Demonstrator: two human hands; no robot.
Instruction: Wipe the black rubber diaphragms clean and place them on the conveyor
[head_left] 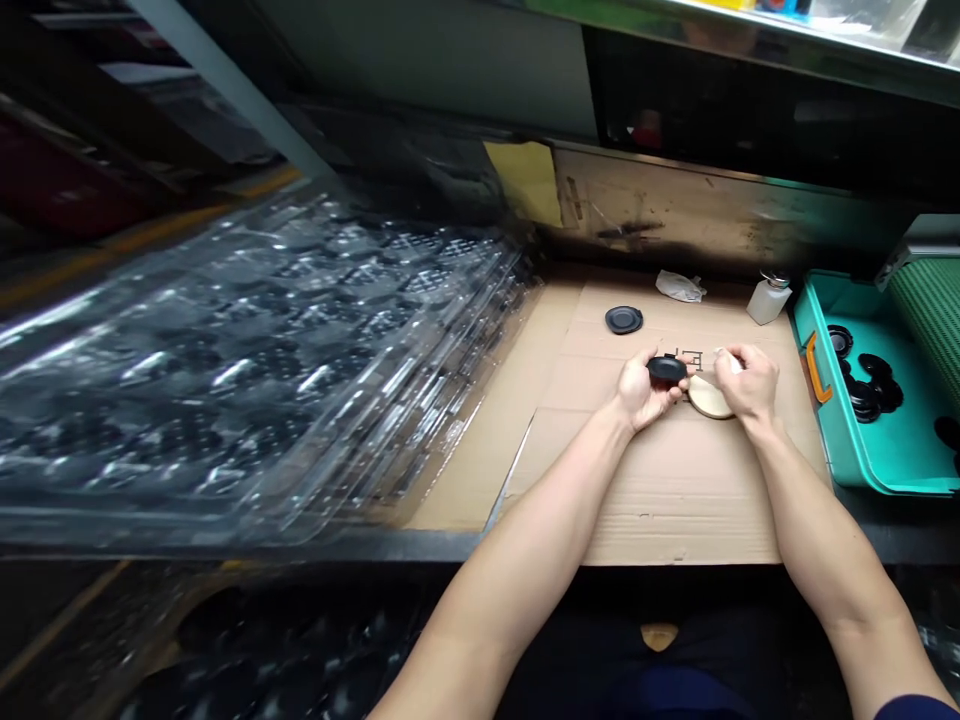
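My left hand (645, 390) is closed around a round black disc-shaped part (667, 369), held just above the cardboard sheet (675, 480). My right hand (746, 382) is closed, pinching a small white thing (724, 356) that I cannot name, right beside the black part. Under my right hand a pale round pad (709, 398) lies on the cardboard. A second black disc (624, 320) lies flat farther back on the cardboard.
A stack of clear plastic blister trays (247, 370) fills the bench's left side. A teal bin (885, 465) with several black parts stands at right. A small white bottle (769, 298) and a crumpled white wipe (680, 287) sit near the back wall.
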